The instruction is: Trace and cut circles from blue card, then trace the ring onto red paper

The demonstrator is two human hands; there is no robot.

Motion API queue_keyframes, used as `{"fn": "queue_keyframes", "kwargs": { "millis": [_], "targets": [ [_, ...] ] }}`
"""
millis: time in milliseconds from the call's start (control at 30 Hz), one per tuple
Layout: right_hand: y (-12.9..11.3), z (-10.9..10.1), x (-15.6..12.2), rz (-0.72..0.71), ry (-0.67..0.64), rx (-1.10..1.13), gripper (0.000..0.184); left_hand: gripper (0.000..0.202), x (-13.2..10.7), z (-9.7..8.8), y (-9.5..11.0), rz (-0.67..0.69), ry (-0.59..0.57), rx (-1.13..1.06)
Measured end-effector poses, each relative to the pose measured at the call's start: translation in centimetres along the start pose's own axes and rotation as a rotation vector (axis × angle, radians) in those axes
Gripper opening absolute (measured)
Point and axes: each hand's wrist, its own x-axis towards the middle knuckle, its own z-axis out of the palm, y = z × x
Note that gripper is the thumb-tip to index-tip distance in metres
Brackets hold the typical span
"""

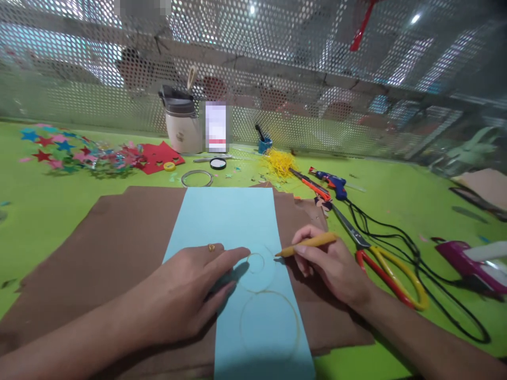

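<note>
light blue sheet, yellow pencil

One view is supplied, taken from the head, above the near end of the blue sheet. It is directed forward and down along the blue sheet, which is seen at close range in the lower centre. The left hand upon it and the right hand beside it are taken in. Beyond it the mesh wall is included, bowed by the lens.

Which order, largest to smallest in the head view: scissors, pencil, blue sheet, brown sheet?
1. brown sheet, though partly covered
2. blue sheet
3. scissors
4. pencil, partly hidden
</note>
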Motion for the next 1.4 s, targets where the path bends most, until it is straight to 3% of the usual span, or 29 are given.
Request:
{"fn": "queue_keyframes", "kwargs": {
  "millis": [133, 333, 567, 867, 1000, 1133, 1400],
  "targets": [
    [-0.5, -0.6, -0.3, -0.043, 0.045, 0.005, 0.008, 0.037, -0.3, -0.5, 0.8, -0.068, -0.04, 0.009],
    [-1.8, -0.4, -0.6, -0.189, 0.114, 0.125, 0.006, 0.014, 0.1, -1.0, 0.6, -0.165, -0.103, -0.036],
    [-0.6, 0.1, -0.5, -0.097, 0.119, -0.024, 0.025, 0.002, 0.8, -0.9, -0.2, -0.288, -0.133, -0.184],
    [-0.1, 0.1, -0.1, -0.055, 0.126, 0.006, 0.022, 0.015, 0.8, -1.3, 0.5, -0.337, -0.202, -0.205],
    [-0.3, -0.3, 0.5, -0.135, 0.229, 0.025, 0.025, 0.016, 0.7, -1.5, 0.6, -0.358, -0.218, -0.228],
    [-0.7, -1.1, 1.2, -0.203, 0.348, -0.08, 0.036, 0.015, 0.4, -1.4, 0.6, -0.371, -0.195, -0.257],
    [0.9, -1.6, 2.2, -0.319, 0.237, -0.563, 0.027, 0.012, -0.1, -0.8, 0.2, -0.354, -0.135, -0.22]
  ]
}}
